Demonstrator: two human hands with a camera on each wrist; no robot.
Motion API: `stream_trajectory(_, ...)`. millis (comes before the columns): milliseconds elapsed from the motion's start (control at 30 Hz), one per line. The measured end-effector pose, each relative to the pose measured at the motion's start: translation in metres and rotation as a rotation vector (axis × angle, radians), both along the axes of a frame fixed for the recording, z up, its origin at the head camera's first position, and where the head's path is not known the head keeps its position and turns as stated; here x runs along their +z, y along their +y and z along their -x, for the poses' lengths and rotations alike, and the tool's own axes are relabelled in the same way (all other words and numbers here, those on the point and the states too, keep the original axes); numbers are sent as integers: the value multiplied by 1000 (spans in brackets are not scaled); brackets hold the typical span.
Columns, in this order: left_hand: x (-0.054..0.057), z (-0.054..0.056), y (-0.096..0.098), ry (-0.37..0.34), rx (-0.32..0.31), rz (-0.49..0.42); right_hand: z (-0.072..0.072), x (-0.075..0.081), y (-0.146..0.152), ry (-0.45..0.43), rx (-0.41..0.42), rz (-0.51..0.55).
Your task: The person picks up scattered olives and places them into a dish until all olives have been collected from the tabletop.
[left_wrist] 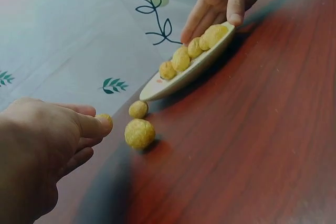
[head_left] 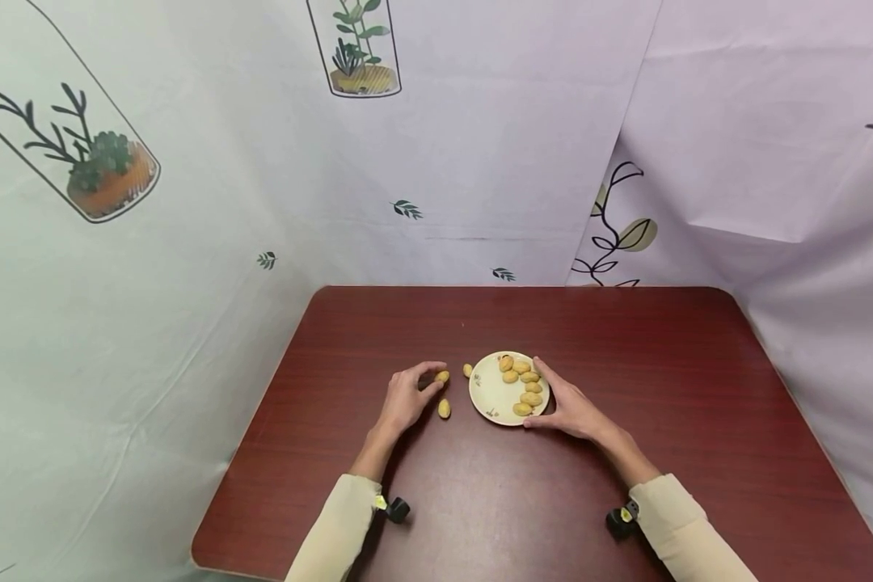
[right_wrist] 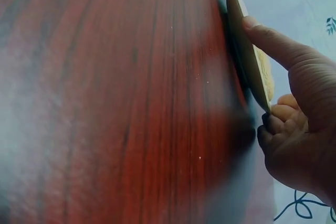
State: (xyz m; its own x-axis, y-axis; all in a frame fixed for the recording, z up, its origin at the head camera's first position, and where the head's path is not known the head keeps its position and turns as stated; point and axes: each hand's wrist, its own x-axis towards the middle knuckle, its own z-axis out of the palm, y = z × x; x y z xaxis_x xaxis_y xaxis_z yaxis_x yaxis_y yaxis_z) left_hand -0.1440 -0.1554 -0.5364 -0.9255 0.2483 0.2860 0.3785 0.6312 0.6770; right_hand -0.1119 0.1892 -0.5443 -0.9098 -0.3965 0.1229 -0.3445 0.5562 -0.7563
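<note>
My left hand (head_left: 406,398) pinches a small yellow, oval, nut-like piece (head_left: 442,377) between thumb and fingertips; in the left wrist view the thumb hides most of it. Close to that hand, one more yellow piece (head_left: 444,409) lies on the table, and another (head_left: 468,370) rests near the plate's left edge. My right hand (head_left: 571,411) holds the right side of a round cream plate (head_left: 491,396), thumb on the near rim and fingers at the far right rim. Several of the same yellow pieces (head_left: 530,388) sit mostly on the plate's right half.
The dark red wood-grain table (head_left: 378,323) has rounded corners. Pale fabric sheets (head_left: 480,162) printed with plants hang behind it and at both sides. A small black camera (head_left: 397,509) is strapped at the left wrist and another (head_left: 620,523) at the right.
</note>
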Motion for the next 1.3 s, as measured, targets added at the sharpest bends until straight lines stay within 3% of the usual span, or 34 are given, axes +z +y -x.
stream_trajectory(167,6,7,10,-28,-28,-89,3,1,0,-2,13,-12)
stream_trajectory(467,14,17,31,-68,-76,-168,6,-3,0,11,28,-12)
stream_trajectory(800,10,24,50,-86,-105,-178,7,-6,0,28,21,3)
stream_trajectory(1300,7,21,77,-132,-159,-230,6,-4,0,3,12,4)
